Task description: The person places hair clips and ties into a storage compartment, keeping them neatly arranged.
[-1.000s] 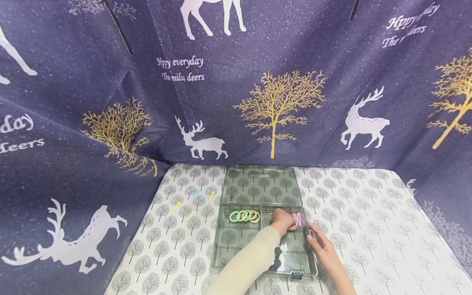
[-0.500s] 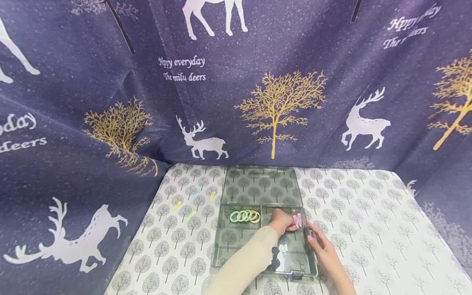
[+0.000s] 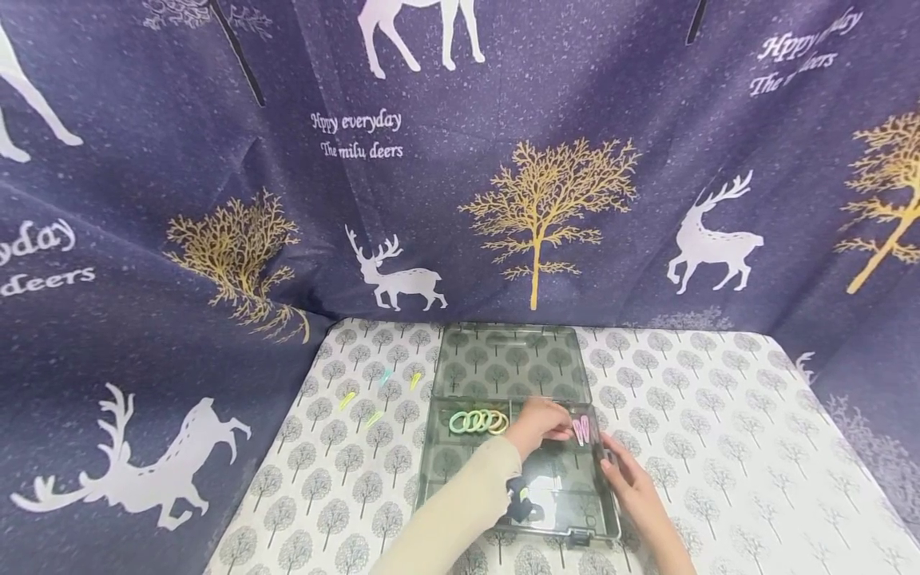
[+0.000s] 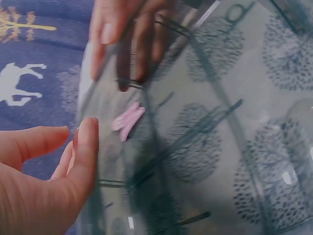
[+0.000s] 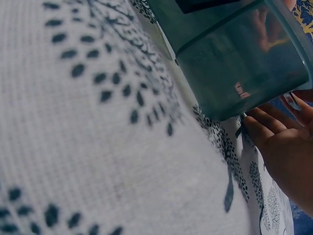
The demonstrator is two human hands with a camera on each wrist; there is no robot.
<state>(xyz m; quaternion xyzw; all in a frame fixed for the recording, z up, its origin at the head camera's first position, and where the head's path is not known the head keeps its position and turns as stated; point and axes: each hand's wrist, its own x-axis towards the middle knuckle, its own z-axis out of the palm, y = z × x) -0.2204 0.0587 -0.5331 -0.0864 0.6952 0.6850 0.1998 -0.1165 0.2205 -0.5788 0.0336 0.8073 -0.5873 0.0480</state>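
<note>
A person's left hand (image 3: 539, 423) reaches into the right compartment of a clear, smoke-tinted box (image 3: 575, 483), its loosely bent fingers just beside a pair of pink clips (image 3: 580, 430). The left wrist view shows a narrow gap between the hand's digits, with only air in it, and the fingertips apart from the clips. The two clips lie close together on the floor of the box, in the far part of its right compartment, near the right wall.

The right hand (image 3: 636, 489) rests against the outside of the box at that same wall, its fingers extended and touching the plastic rather than wrapped around anything. In the right wrist view, the pink of the clips shows dimly through the side of the box.

Across the divider, in the left compartment, pastel rings (image 3: 477, 422) overlap in a row toward the far end of the box. The see-through lid (image 3: 512, 365) lies folded back beyond the box. Out to the left of the box, four loose clips (image 3: 347, 399), yellowish and pale blue, are scattered on the tree-print cloth (image 3: 327, 511) beneath it. A cream sleeve (image 3: 453, 511) covers the left forearm, crossing over the near side of the box. Behind the box hangs a dark blue backdrop (image 3: 446, 200) printed with white deer and golden trees.
</note>
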